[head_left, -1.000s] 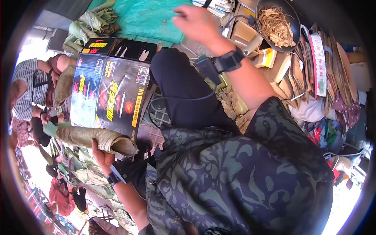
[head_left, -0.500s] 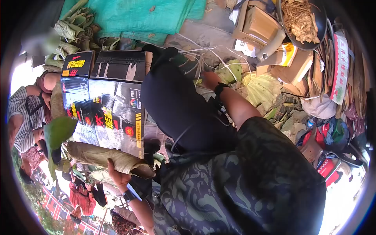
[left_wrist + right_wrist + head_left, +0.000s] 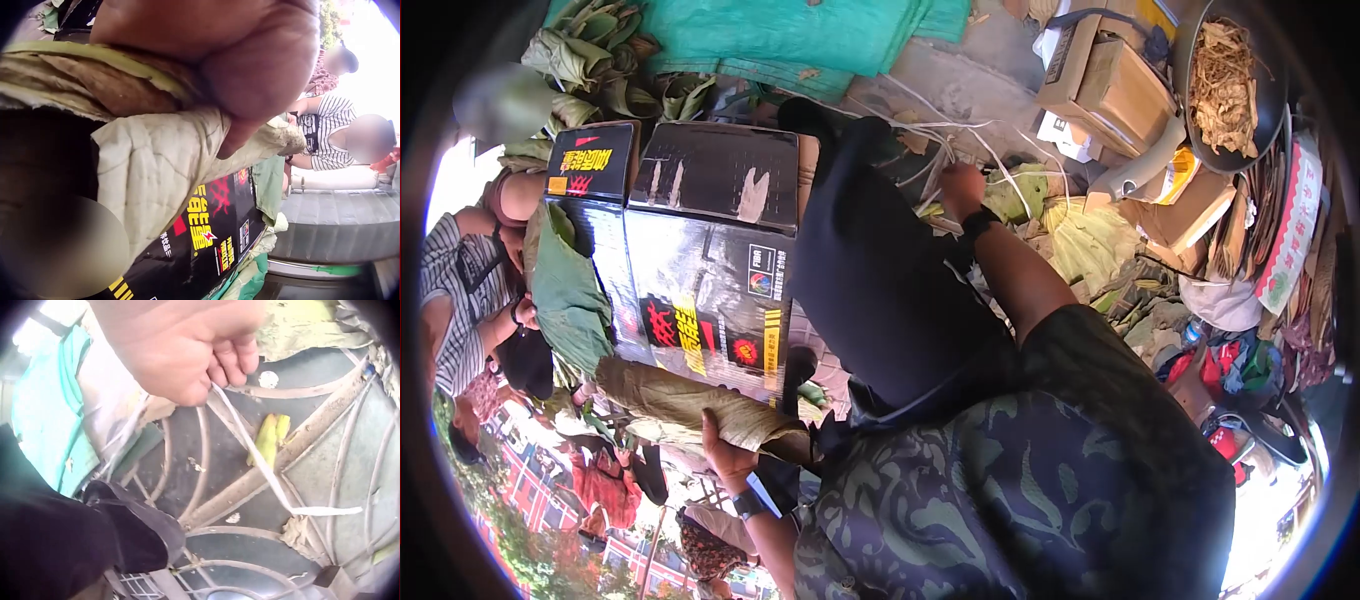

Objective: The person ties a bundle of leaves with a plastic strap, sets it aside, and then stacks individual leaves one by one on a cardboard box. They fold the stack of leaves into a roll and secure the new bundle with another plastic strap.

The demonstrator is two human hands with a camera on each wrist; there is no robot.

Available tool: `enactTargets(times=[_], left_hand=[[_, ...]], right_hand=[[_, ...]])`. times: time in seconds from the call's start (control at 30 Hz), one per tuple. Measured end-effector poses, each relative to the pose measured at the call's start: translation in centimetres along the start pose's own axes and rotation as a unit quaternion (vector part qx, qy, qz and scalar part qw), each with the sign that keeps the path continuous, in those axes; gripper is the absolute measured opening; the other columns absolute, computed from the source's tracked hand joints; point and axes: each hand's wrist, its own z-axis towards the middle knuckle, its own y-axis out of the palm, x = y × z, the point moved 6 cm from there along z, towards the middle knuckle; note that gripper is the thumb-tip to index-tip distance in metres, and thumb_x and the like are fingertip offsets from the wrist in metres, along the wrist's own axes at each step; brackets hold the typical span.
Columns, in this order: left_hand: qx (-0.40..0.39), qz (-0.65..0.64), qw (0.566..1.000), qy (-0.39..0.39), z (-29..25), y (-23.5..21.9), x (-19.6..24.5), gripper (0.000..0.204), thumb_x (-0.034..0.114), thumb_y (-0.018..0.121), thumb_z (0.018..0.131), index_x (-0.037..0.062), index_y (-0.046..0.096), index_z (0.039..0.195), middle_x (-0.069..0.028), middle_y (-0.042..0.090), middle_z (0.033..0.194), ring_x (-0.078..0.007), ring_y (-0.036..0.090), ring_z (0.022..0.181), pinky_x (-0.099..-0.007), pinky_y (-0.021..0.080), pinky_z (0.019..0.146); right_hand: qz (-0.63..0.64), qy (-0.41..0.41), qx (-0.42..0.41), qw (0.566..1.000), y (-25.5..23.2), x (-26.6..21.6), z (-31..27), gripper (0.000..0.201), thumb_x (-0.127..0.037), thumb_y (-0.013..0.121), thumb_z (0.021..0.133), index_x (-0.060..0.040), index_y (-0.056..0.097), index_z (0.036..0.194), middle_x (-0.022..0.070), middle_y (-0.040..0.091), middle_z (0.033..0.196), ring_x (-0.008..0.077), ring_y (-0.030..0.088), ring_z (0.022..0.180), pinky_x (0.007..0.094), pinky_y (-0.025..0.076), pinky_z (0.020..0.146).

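Observation:
My left hand [image 3: 728, 456] grips a rolled bundle of dried leaves [image 3: 690, 400], which lies along the lower edge of a black printed box [image 3: 710, 290]. In the left wrist view, my left hand [image 3: 219, 56] covers part of the roll, and the pale leaf [image 3: 156, 162] curves beneath the fingers. Low beyond my knee, my right hand [image 3: 962, 188] is among white strips. The right wrist view has my right hand [image 3: 194, 350] with fingers curled, pinching a white strip [image 3: 269, 472] above a metal frame [image 3: 237, 490].
A teal sheet [image 3: 760, 35] and leaf bundles [image 3: 580, 50] lie at the top. Cardboard boxes [image 3: 1115, 90] and a pan [image 3: 1235, 90] of brown dried strands stand at the upper right. A person in a striped shirt [image 3: 460, 320] sits at the left.
My right hand has come down from the raised position and now holds a white strip. A large green leaf has come up against the box's left side. The roll has shifted rightward with my left hand.

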Motion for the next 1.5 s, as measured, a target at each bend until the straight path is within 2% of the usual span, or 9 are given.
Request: enactTargets(times=[0.2, 0.4, 0.53, 0.67, 1.07, 1.2, 1.33, 1.4, 1.5], left_hand=[[-0.050, 0.006, 0.995, 0.081, -1.3, 1.6, 0.6, 0.049, 0.034, 0.050, 0.087, 0.0006, 0.042, 0.122, -0.0146, 0.053, 0.115, -0.0276, 0.051, 0.104, -0.0431, 0.039, 0.092], [-0.160, -0.004, 0.959, 0.236, -4.0, 6.7, 3.4, 0.066, 0.025, 0.061, 0.080, -0.0035, 0.028, 0.129, -0.0238, 0.046, 0.120, -0.0331, 0.049, 0.107, -0.0451, 0.042, 0.091], [-0.304, -0.004, 0.911, 0.278, -7.0, 11.9, 3.8, 0.067, 0.019, 0.062, 0.078, -0.0012, 0.026, 0.130, -0.0258, 0.039, 0.127, -0.0353, 0.052, 0.103, -0.0457, 0.044, 0.090], [-0.373, -0.074, 0.890, 0.250, -9.0, 12.2, 2.9, 0.068, 0.019, 0.064, 0.076, -0.0012, 0.028, 0.129, -0.0241, 0.043, 0.123, -0.0334, 0.053, 0.102, -0.0444, 0.045, 0.088], [-0.112, 0.026, 0.959, 0.257, -0.1, 2.0, -0.2, 0.029, 0.005, 0.058, 0.080, -0.0043, 0.051, 0.107, -0.0137, 0.061, 0.095, -0.0229, 0.062, 0.081, -0.0338, 0.051, 0.072], [-0.080, 0.129, 0.947, 0.283, 3.0, 0.7, -0.2, 0.032, 0.005, 0.062, 0.078, -0.0025, 0.052, 0.107, -0.0123, 0.062, 0.093, -0.0196, 0.062, 0.080, -0.0321, 0.051, 0.069], [0.088, 0.312, 0.880, 0.347, 5.0, -0.9, 0.4, 0.054, 0.021, 0.071, 0.065, -0.0050, 0.050, 0.108, -0.0241, 0.059, 0.096, -0.0360, 0.059, 0.086, -0.0344, 0.047, 0.076], [0.237, 0.384, 0.769, 0.454, 2.9, -1.3, 1.5, 0.060, 0.020, 0.070, 0.066, -0.0053, 0.046, 0.114, -0.0261, 0.054, 0.105, -0.0381, 0.054, 0.096, -0.0351, 0.044, 0.082], [0.280, 0.266, 0.793, 0.472, 3.1, -3.3, 0.7, 0.061, 0.017, 0.066, 0.069, -0.0064, 0.041, 0.120, -0.0209, 0.053, 0.109, -0.0259, 0.053, 0.098, -0.0317, 0.043, 0.084]], right_hand=[[0.572, 0.147, 0.097, 0.801, -12.6, -3.8, -1.8, 0.026, 0.004, 0.053, 0.074, -0.0010, 0.055, 0.099, 0.0135, 0.063, 0.087, 0.0187, 0.061, 0.061, 0.0277, 0.047, 0.048], [0.513, -0.270, 0.055, 0.813, -29.5, -19.4, -11.5, 0.027, 0.001, 0.046, 0.081, -0.0023, 0.053, 0.106, 0.0089, 0.062, 0.091, 0.0105, 0.055, 0.062, 0.0228, 0.044, 0.051], [0.400, -0.544, -0.140, 0.724, -26.5, -28.8, -23.8, 0.028, -0.001, 0.048, 0.081, -0.0019, 0.054, 0.108, 0.0069, 0.062, 0.092, 0.0098, 0.056, 0.072, 0.0236, 0.045, 0.064], [0.256, -0.609, -0.230, 0.714, -21.3, -30.8, -30.7, 0.024, -0.004, 0.050, 0.079, -0.0005, 0.057, 0.102, 0.0108, 0.063, 0.083, 0.0157, 0.060, 0.077, 0.0275, 0.046, 0.070], [0.133, -0.564, -0.214, 0.786, -10.6, -31.8, -32.3, 0.020, -0.004, 0.053, 0.074, 0.0007, 0.057, 0.093, 0.0045, 0.058, 0.066, 0.0098, 0.055, 0.060, 0.0249, 0.044, 0.057], [0.078, -0.558, -0.207, 0.800, -7.2, -34.2, -32.9, 0.031, -0.011, 0.054, 0.071, -0.0037, 0.057, 0.101, 0.0150, 0.061, 0.073, 0.0305, 0.060, 0.069, 0.0375, 0.047, 0.064], [0.015, -0.567, -0.199, 0.799, -3.6, -36.5, -32.5, 0.037, -0.011, 0.052, 0.071, -0.0036, 0.056, 0.107, 0.0202, 0.061, 0.090, 0.0346, 0.058, 0.085, 0.0401, 0.046, 0.076], [0.003, -0.582, -0.212, 0.785, -1.1, -37.1, -31.5, 0.037, -0.010, 0.052, 0.072, -0.0034, 0.056, 0.108, 0.0212, 0.060, 0.097, 0.0349, 0.057, 0.091, 0.0402, 0.045, 0.080], [-0.021, -0.602, -0.207, 0.771, 0.1, -37.5, -31.7, 0.036, -0.011, 0.053, 0.072, -0.0042, 0.056, 0.107, 0.0204, 0.060, 0.096, 0.0349, 0.057, 0.090, 0.0403, 0.045, 0.079]])
